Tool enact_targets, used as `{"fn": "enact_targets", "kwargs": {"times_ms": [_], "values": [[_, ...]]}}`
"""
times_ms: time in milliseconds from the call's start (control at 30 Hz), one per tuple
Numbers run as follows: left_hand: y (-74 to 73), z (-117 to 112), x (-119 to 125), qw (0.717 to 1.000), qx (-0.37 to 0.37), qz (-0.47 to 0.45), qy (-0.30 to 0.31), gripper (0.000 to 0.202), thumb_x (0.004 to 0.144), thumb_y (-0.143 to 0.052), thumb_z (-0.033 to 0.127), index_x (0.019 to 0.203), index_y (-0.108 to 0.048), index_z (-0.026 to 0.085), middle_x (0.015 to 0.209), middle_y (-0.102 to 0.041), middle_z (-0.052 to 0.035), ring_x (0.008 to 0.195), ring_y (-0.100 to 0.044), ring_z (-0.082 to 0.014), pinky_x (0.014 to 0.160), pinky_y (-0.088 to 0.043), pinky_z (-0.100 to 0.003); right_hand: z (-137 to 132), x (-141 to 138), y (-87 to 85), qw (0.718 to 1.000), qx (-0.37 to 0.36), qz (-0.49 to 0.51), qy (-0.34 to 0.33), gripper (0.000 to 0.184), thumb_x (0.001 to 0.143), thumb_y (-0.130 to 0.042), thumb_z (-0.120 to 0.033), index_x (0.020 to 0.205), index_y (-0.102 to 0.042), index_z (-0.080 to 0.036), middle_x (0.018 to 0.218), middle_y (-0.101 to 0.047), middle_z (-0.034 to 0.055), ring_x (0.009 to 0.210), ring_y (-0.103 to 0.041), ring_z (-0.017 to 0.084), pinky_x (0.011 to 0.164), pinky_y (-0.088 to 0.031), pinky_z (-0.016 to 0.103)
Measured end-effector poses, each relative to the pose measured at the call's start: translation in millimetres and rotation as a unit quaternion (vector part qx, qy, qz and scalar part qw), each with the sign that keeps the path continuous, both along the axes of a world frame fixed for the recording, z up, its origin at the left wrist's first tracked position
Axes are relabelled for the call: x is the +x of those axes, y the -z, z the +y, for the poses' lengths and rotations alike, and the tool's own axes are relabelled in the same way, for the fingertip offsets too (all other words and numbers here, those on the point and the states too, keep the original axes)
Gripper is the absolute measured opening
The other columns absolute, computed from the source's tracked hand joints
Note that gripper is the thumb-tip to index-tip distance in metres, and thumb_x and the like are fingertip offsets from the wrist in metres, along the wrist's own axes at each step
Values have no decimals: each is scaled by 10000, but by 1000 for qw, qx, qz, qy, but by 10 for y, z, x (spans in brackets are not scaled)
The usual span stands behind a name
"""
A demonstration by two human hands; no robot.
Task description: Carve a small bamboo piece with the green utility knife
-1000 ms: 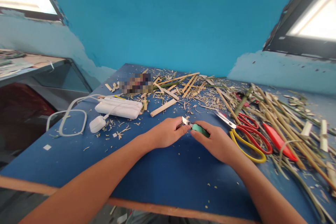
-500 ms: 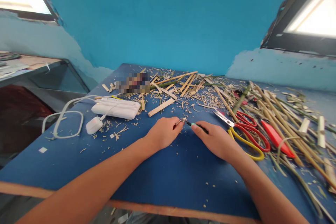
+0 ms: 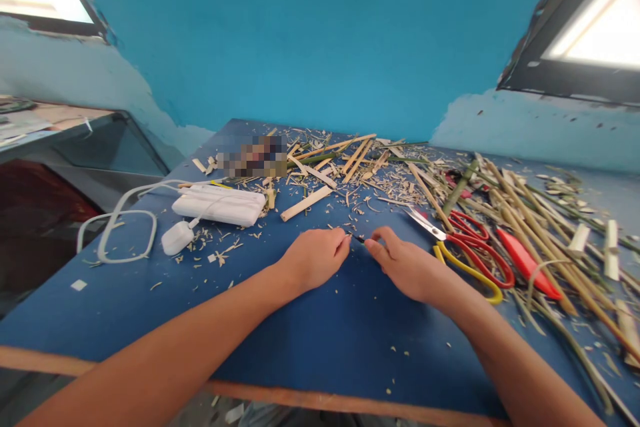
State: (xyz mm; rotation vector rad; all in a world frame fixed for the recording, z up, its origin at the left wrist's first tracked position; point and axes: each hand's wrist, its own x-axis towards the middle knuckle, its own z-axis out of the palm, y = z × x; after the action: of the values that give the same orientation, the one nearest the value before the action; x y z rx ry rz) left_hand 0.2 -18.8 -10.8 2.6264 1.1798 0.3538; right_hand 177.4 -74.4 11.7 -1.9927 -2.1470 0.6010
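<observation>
Both my hands rest close together on the blue table [image 3: 300, 327], at its middle. My right hand [image 3: 406, 268] is closed around a small knife [image 3: 359, 239]. Only a short dark tip of the knife shows, poking out toward the left. My left hand [image 3: 316, 257] is curled, and its pinched fingertips meet that tip. What they hold, if anything, is hidden. Red and yellow scissors [image 3: 470, 252] lie just right of my right hand.
A red-handled tool [image 3: 530, 265] and a heap of bamboo strips [image 3: 525, 210] cover the right side. Shavings and a cut bamboo stick [image 3: 306, 203] lie behind my hands. A white power bank [image 3: 220, 207] and looped cable [image 3: 125, 235] sit at left. A glass cabinet [image 3: 115, 147] stands beyond.
The knife's bright blade and green handle showed between my hands before. Now only a dark tip shows, and my right hand has closed over the handle. Both hands stayed in place.
</observation>
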Motion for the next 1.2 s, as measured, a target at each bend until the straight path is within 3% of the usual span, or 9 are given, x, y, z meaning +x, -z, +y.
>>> {"fn": "enact_targets", "kwargs": {"times_ms": [167,267,367,500,633,933,1200], "values": [[9,44,13,1000,-4,12,-22,395,905,-264,368,782,-582,168,703,-632,-60,643,-585,-177,554,-327,-256,34,-12,-8,999,19,-9,-30,341,912,-224,-340,965,-524,-188,700,-628,60,566,-592,168,549,-379,271],[28,87,20,999,-13,12,-37,419,905,-247,385,771,-583,172,694,-634,-58,642,-583,-175,548,-322,-254,100,-29,-69,999,-13,-21,-45,346,899,-258,-367,907,-556,-192,629,-617,49,494,-576,159,528,-400,272],[40,101,24,999,-11,16,-31,428,905,-237,390,769,-579,171,703,-639,-60,642,-583,-173,545,-319,-256,153,-58,-166,994,-58,-48,-83,335,884,-274,-294,923,-582,-169,590,-618,61,433,-555,152,492,-409,270],[31,65,34,999,7,31,-22,421,906,-233,380,786,-576,168,723,-645,-71,654,-594,-186,557,-340,-264,168,-111,-270,977,-85,-132,-145,362,800,-325,-112,1091,-539,-124,838,-667,135,392,-535,115,416,-386,235],[14,25,48,999,17,42,-11,406,908,-238,365,810,-576,164,744,-646,-78,676,-605,-194,588,-379,-271,159,-160,-302,962,-94,-201,-160,409,827,-271,-98,1172,-491,-111,1023,-631,177,432,-564,110,402,-382,218],[16,1,69,998,38,57,13,366,911,-230,319,838,-554,163,747,-647,-78,676,-613,-206,594,-418,-288,148,-196,-293,951,-70,-245,-175,395,872,-217,-132,1111,-530,-97,927,-646,173,647,-654,215,513,-458,278],[-1,-17,85,997,48,63,13,341,907,-244,292,838,-547,154,742,-649,-82,683,-625,-217,591,-436,-299,130,-213,-300,949,-73,-251,-175,386,854,-253,-124,1128,-524,-99,915,-647,176,679,-661,248,550,-483,322]]}}
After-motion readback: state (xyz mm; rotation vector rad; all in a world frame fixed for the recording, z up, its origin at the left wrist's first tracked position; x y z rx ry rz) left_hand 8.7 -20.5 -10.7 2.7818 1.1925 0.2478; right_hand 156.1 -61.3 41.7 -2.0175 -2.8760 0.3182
